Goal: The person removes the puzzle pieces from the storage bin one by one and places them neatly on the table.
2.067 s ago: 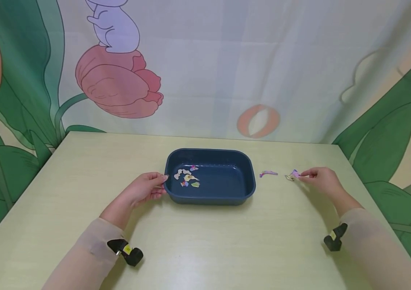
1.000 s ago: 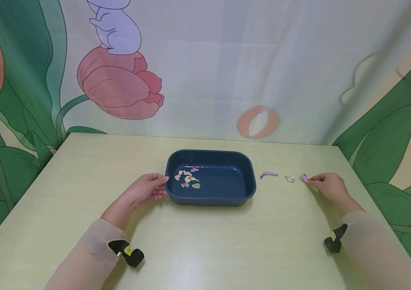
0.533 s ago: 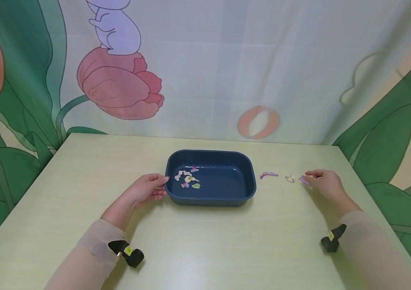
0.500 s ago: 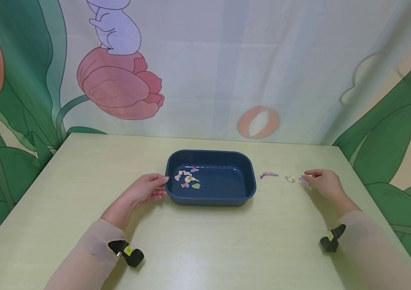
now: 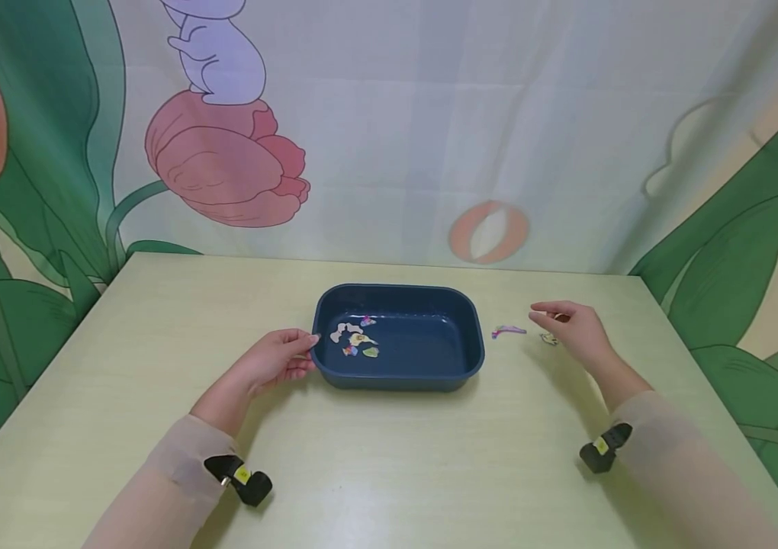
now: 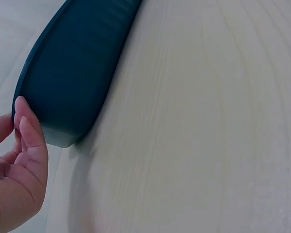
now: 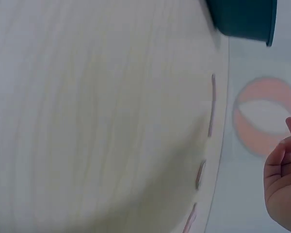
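Note:
My left hand [image 5: 278, 358] pinches the left rim of a dark blue rectangular tray [image 5: 399, 381]; in the left wrist view the thumb and fingers straddle that rim. Several small colourful flat cut-outs, like stickers [image 5: 362, 339], lie in the tray's left part. Above the table at right hovers my right hand [image 5: 577, 332], fingers loosely bent, with nothing visible in its grasp. Beneath it is a pale sticker [image 5: 549, 338], partly covered. A long purple-pink sticker [image 5: 509, 331] lies between hand and tray. In the right wrist view a purple sticker [image 7: 189, 218] rests on the table; the hand hides it from the head view.
The pale wooden table [image 5: 389, 473] ends at a patterned curtain [image 5: 389, 137] at the back, with a printed rabbit, flowers and leaves. A small black camera [image 5: 239, 479] sits on the left wrist, another camera [image 5: 605, 448] on the right.
My right hand pulled the purple sticker right, apart from the pale one, then let go of it. It has since risen and moved left. Left hand and tray stay put.

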A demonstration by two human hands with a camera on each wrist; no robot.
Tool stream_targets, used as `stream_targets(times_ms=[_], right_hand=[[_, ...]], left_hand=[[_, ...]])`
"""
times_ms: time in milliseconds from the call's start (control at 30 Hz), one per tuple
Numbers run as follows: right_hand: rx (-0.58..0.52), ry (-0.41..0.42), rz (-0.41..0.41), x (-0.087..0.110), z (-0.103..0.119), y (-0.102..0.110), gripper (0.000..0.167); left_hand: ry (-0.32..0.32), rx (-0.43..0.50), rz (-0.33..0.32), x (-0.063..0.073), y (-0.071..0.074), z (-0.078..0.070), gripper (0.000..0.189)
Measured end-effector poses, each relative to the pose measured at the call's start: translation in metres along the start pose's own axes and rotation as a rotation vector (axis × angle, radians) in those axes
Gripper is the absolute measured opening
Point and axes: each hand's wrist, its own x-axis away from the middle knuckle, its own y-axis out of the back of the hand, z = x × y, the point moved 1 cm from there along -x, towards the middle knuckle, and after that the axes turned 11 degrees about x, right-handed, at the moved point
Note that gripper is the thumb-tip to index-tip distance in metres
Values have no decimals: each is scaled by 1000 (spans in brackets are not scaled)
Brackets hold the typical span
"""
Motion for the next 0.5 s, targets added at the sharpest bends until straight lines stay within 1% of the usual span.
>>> stream_targets(times_ms=[133,200,367,500], right_hand=[[-42,20,1,-1,15,-8,51],[-62,43,-3,-2,23,-13,50],[-108,133,12,-3,46,-28,45],[-148,201,48,-2,66,-40,38]], left_hand=[[-9,11,15,0,0,0,34],[-14,18,22,0,0,0,33],[-12,36,28,-1,0,-1,31],[-8,34,21,-1,0,0,32]])
